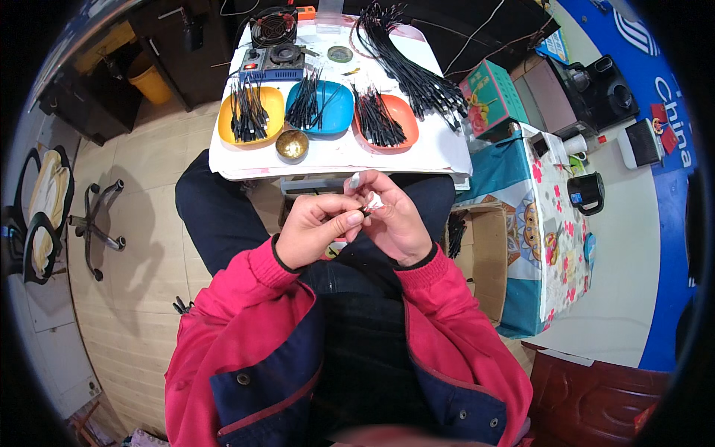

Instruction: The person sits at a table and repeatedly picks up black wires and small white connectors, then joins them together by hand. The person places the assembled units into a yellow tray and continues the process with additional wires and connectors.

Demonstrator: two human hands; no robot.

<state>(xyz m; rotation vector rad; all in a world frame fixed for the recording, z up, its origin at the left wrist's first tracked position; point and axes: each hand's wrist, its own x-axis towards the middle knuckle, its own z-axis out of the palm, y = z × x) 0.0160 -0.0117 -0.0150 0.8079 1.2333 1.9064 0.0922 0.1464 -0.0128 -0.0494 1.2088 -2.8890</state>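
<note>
Above my lap both hands meet in front of the table edge. My left hand [316, 227] is closed in a pinch on a small black cable end [365, 211]. My right hand [398, 227] is bent against it, with its thumb and fingers closing around thin reddish wire strands at the cable's tip; the exact grip is partly hidden. White wrapping [375, 201] shows on a right finger, and a silvery cover sits on another fingertip. On the table [372, 159], black cables lie bunched in a yellow tray [275, 100], a blue tray [345, 112] and an orange tray [406, 119].
A brass-coloured bowl [292, 144] stands at the table's front edge. Behind the trays are a blue control box [272, 68], a fan [273, 28] and a large cable bundle [417, 67]. A cardboard box [490, 253] stands right of my knee; an office chair base [100, 220] is at left.
</note>
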